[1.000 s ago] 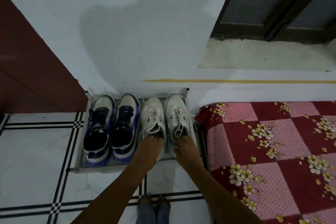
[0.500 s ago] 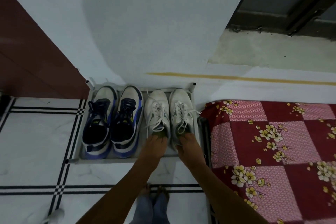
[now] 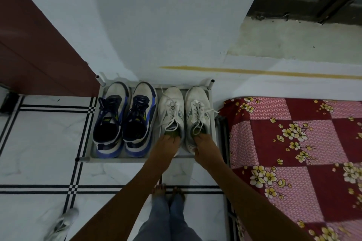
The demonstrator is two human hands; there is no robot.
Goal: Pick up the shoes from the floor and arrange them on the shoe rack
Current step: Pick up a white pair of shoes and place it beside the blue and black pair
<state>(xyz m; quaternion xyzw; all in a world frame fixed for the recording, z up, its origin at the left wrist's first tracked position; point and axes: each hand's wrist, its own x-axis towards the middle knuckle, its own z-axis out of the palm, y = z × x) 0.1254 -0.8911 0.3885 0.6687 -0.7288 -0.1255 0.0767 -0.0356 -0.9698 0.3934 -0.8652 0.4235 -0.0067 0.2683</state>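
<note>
Against the pale wall, on the top tier of the shoe rack (image 3: 137,159), we list four shoes in one row, toes to the wall.

Item 1: blue-and-white pair (image 3: 125,119), left half of the tier, the two shoes side by side and touching, dark laces, yellow marks on the tongues.

Item 2: left white shoe (image 3: 170,111), just right of the blue pair, laces loose and trailing over its sides.

Item 3: right white shoe (image 3: 196,111), beside item 2, at the right edge of the tier, one lace end hanging out toward the bed (image 3: 293,152).

Our left hand (image 3: 166,147) grips the heel of the left white shoe, fingers tucked into its opening. Our right hand (image 3: 205,148) grips the heel of the right white shoe likewise, thumb on the outer heel wall. Both shoes appear to rest flat on the tier, though the hands cover the heels.

Item 4: pale shoe (image 3: 61,225) on the tiled floor (image 3: 39,152), lower left, well apart from the rack, blurred.

Our bare feet (image 3: 168,191) stand on the floor below the rack.
</note>
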